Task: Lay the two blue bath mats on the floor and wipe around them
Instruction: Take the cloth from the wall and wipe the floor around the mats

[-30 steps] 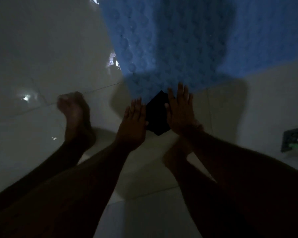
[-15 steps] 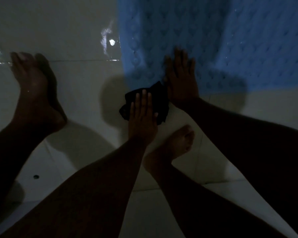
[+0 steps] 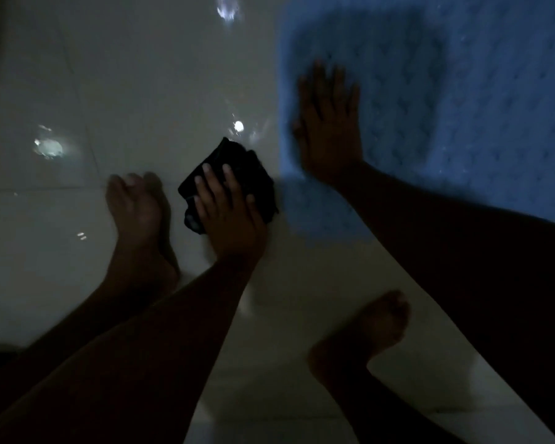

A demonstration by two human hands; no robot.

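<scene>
She crouches low in the dim light, left hand (image 3: 229, 216) spread flat, pressing a dark cloth (image 3: 234, 174) to the glossy floor (image 3: 125, 75) just beside the blue bath mat (image 3: 478, 123). Right hand (image 3: 329, 129) lies spread on the mat's edge. The tiles look wet; a bare foot (image 3: 135, 206) could slip

Glossy tiled floor (image 3: 141, 75); nubbly matt blue mat (image 3: 494, 123); dark cloth (image 3: 257, 177).

Blue bath mat (image 3: 462, 123): cut off by the top and right edges, its near-left part covered by the right hand (image 3: 329, 129), which is motion-blurred. Black cloth (image 3: 237, 168): partly hidden under the left hand (image 3: 228, 216). Dim light obscures detail.
</scene>
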